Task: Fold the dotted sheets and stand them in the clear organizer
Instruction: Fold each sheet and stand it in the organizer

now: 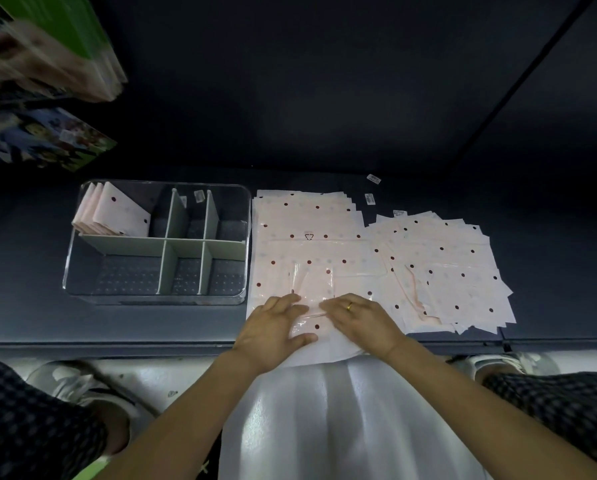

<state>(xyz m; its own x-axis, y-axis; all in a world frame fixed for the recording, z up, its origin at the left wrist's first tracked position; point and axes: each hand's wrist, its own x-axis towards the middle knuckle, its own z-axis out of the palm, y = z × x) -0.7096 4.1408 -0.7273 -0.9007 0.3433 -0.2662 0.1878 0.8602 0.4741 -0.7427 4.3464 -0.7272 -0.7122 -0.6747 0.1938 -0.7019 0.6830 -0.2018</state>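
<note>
**Both hands flat on a dotted sheet at the shelf edge**

The left hand and the right hand lie side by side, palms down, fingers spread and open, pressing on a narrow folded sheet rather than gripping it. That sheet sits on top of a stack of pink dotted sheets on the dark shelf. A second, looser pile fans out just to the right, overlapping the stack. The right hand wears a ring.

The clear organizer stands just left of the stack. Several folded sheets lean tilted in its back-left compartment. The other compartments, set off by pale green dividers, hold no sheets.
</note>
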